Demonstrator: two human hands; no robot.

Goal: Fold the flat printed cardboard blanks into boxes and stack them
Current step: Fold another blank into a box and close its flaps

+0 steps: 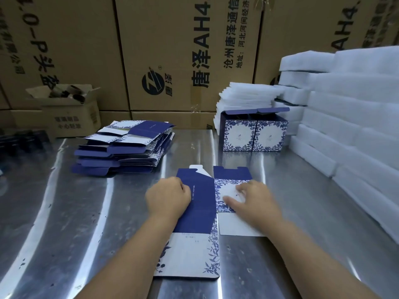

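Two folded boxes (254,134) are stood far right on the counter (86,212). One blank (198,212) is pressed flat near centre under left hand (167,197), grip curled, and right hand (252,200), grip spread. Blank pile (121,147) far left is left unfolded.

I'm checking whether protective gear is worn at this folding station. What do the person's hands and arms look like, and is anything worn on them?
Both arms are bare from the bottom of the picture to the wrists: no sleeves show. The left hand and right hand wear no gloves, and no rings, watch, bracelets or other markings can be seen. The picture is slightly blurred, so very small details could be missed.
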